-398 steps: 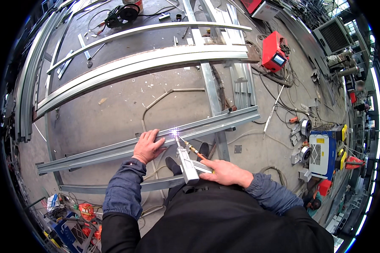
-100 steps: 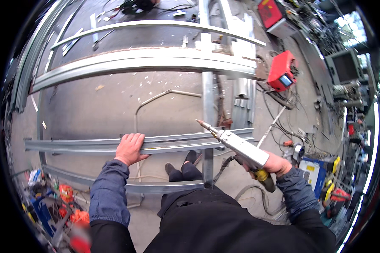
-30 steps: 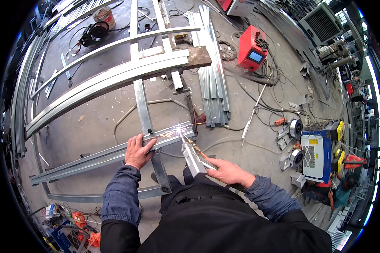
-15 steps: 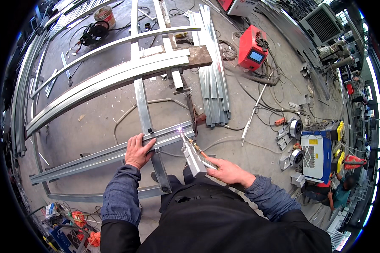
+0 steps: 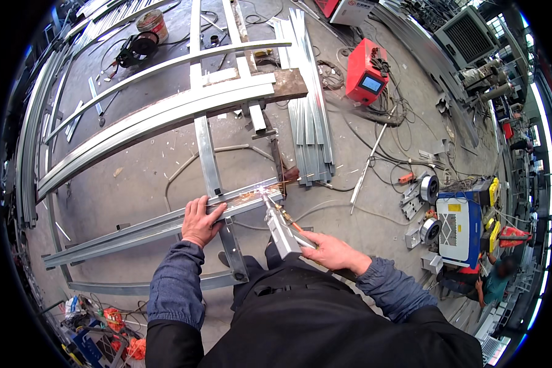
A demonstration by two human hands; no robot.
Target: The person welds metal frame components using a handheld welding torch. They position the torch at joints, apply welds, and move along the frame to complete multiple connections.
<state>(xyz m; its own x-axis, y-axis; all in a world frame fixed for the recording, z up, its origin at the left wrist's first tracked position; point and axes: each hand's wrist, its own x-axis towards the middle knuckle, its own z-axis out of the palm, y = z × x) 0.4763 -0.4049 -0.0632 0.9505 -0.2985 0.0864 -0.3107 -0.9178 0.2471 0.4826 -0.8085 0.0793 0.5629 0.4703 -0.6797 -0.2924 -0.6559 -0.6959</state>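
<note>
My right hand (image 5: 334, 250) is wrapped round the handle of a grey handheld welding torch (image 5: 281, 231). The torch's tip meets a galvanized metal channel (image 5: 147, 228) near its right end, where a bright spot glows and orange sparks spray to both sides. My left hand (image 5: 203, 221) lies on the same channel, left of the glow, with fingers stretched out and thumb apart. Beneath the channel, close to my left hand, a crosswise metal bar (image 5: 232, 245) runs toward my legs. Another crosswise bar (image 5: 207, 156) extends away on the far side.
Long metal profiles (image 5: 153, 116) rest across the frame beyond my hands. Flat strips (image 5: 310, 135) are stacked on the floor. A red machine with a screen (image 5: 367, 72) stands far right amid cables. Nearer right are a blue-and-white machine (image 5: 457, 227) and a crouching person (image 5: 494, 282).
Orange sparks now fly out from the torch tip, where only a small bright glow showed before. Both hands have stayed nearly in place.
</note>
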